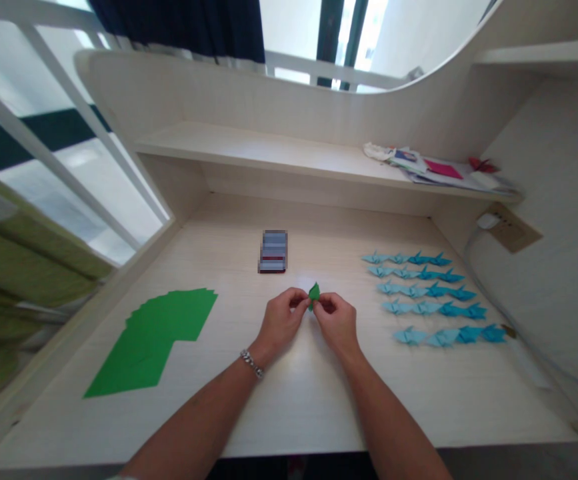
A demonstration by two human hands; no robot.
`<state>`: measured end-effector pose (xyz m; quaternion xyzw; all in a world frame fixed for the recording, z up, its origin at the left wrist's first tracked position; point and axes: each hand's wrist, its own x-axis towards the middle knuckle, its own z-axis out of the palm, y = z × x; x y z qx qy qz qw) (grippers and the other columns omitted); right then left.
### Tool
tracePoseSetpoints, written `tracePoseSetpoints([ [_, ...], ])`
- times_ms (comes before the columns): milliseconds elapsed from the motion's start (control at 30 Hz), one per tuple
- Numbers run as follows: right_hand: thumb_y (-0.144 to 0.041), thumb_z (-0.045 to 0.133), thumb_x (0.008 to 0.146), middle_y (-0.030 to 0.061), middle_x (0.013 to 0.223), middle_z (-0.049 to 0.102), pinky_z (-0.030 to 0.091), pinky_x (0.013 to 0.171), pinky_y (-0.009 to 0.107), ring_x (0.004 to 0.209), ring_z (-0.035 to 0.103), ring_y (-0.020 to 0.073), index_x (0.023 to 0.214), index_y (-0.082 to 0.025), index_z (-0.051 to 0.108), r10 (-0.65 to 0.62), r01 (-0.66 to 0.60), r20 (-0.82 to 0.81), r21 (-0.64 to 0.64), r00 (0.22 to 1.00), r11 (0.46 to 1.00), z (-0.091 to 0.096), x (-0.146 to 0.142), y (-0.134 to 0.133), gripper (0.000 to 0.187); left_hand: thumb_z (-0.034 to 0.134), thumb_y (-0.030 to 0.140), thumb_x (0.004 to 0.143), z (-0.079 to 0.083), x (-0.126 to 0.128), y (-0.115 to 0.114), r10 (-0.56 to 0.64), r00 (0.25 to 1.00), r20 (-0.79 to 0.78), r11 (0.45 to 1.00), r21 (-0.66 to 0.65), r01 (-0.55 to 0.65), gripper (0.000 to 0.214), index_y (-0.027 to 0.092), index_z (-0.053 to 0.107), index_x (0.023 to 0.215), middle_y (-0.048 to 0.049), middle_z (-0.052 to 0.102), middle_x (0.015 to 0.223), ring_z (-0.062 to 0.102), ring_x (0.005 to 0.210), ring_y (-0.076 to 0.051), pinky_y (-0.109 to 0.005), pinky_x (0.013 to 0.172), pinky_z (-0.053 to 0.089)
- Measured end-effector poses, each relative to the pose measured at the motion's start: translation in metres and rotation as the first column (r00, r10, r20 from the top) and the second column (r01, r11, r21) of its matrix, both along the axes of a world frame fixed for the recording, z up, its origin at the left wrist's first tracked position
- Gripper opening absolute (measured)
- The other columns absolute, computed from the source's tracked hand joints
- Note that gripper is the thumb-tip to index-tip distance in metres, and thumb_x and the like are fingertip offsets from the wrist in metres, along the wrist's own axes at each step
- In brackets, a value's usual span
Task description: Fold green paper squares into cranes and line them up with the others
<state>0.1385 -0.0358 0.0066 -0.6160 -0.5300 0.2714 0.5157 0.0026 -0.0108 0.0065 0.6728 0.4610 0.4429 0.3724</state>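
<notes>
Between my two hands, over the middle of the desk, is a small piece of folded green paper (314,292) with a pointed top. My left hand (285,317) pinches it from the left, thumb and forefinger pressed together. From the other side my right hand (337,321) pinches it in the same way, so the fingertips nearly meet. The lower part of the folded paper is partly hidden by the fingers. A silver chain bracelet (252,363) circles my left wrist.
Fanned green paper sheets (153,340) lie at the left. Rows of blue origami cranes (426,291) stand at the right, near a white cable (499,307). A phone-like object (273,252), blurred, lies behind my hands. Papers (443,170) rest on the shelf (269,150).
</notes>
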Motion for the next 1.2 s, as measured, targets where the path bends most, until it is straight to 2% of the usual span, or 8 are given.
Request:
tracePoseSetpoints([
  [233, -0.029, 0.06, 0.075, 0.0037, 0.079, 0.072, 0.052, 0.07, 0.03, 0.071, 0.067, 0.019, 0.085, -0.018, 0.071, -0.017, 0.019, -0.063, 0.025, 0.998, 1.0, 0.0, -0.005, -0.001, 0.018, 0.06, 0.028, 0.081, 0.005, 0.002, -0.004, 0.053, 0.998, -0.032, 0.996, 0.073, -0.05, 0.015, 0.02, 0.069, 0.09, -0.003, 0.071, 0.086, 0.065, 0.078, -0.016, -0.028, 0.074, 0.052],
  [433, -0.028, 0.058, 0.077, 0.0035, 0.084, 0.073, 0.052, 0.075, 0.031, 0.076, 0.067, 0.0203, 0.09, -0.02, 0.073, 0.0, 0.003, -0.073, 0.034, 0.997, 0.999, -0.003, -0.004, -0.001, 0.021, 0.061, 0.026, 0.081, -0.002, 0.001, -0.003, 0.063, 0.997, -0.043, 0.991, 0.122, -0.057, 0.014, 0.021, 0.071, 0.088, -0.0037, 0.072, 0.087, 0.066, 0.079, -0.017, -0.029, 0.073, 0.054],
  [533, -0.029, 0.058, 0.078, 0.0044, 0.088, 0.073, 0.051, 0.079, 0.033, 0.08, 0.067, 0.0207, 0.092, -0.019, 0.073, 0.018, -0.013, -0.105, 0.05, 0.994, 0.999, -0.004, -0.004, 0.0, 0.023, 0.061, 0.024, 0.081, -0.006, 0.001, -0.001, 0.04, 0.999, -0.029, 0.984, 0.174, -0.034, 0.014, 0.022, 0.071, 0.089, -0.0043, 0.071, 0.09, 0.066, 0.083, -0.017, -0.03, 0.077, 0.053],
  [667, -0.031, 0.064, 0.074, 0.0067, 0.088, 0.072, 0.052, 0.08, 0.035, 0.081, 0.066, 0.0212, 0.091, -0.017, 0.071, 0.066, -0.055, -0.262, 0.05, 0.963, 0.997, -0.007, -0.003, 0.004, 0.023, 0.061, 0.023, 0.081, -0.005, 0.001, -0.001, 0.009, 1.0, -0.012, 0.979, 0.205, -0.007, 0.014, 0.023, 0.072, 0.089, -0.005, 0.07, 0.093, 0.064, 0.087, -0.017, -0.032, 0.082, 0.052],
  [833, -0.034, 0.067, 0.071, 0.0063, 0.082, 0.071, 0.053, 0.074, 0.036, 0.075, 0.065, 0.0194, 0.084, -0.015, 0.067, 0.085, -0.084, -0.462, 0.024, 0.883, 0.996, -0.012, 0.002, 0.01, 0.023, 0.058, 0.026, 0.083, 0.003, 0.003, -0.006, -0.048, 0.999, -0.009, 0.987, 0.154, 0.049, 0.017, 0.023, 0.072, 0.093, -0.0061, 0.069, 0.096, 0.063, 0.09, -0.018, -0.033, 0.084, 0.051],
  [1033, -0.032, 0.063, 0.074, 0.0032, 0.074, 0.066, 0.053, 0.068, 0.031, 0.068, 0.06, 0.0155, 0.082, -0.016, 0.064, 0.113, -0.108, -0.438, 0.036, 0.892, 0.994, -0.012, 0.006, 0.011, 0.018, 0.067, 0.032, 0.076, 0.007, 0.001, -0.006, 0.059, 0.997, 0.057, 0.994, 0.088, -0.064, 0.023, 0.018, 0.068, 0.094, -0.0058, 0.068, 0.087, 0.063, 0.075, -0.016, -0.029, 0.07, 0.053],
  [1200, -0.03, 0.063, 0.075, 0.0024, 0.076, 0.064, 0.052, 0.066, 0.03, 0.07, 0.06, 0.0153, 0.085, -0.017, 0.064, 0.165, -0.153, -0.429, 0.062, 0.888, 0.986, -0.011, 0.004, 0.009, 0.017, 0.063, 0.029, 0.08, 0.01, 0.001, -0.005, 0.016, 0.999, 0.035, 0.984, 0.176, -0.022, 0.014, 0.02, 0.071, 0.087, -0.0067, 0.069, 0.092, 0.063, 0.088, -0.018, -0.032, 0.082, 0.051],
])
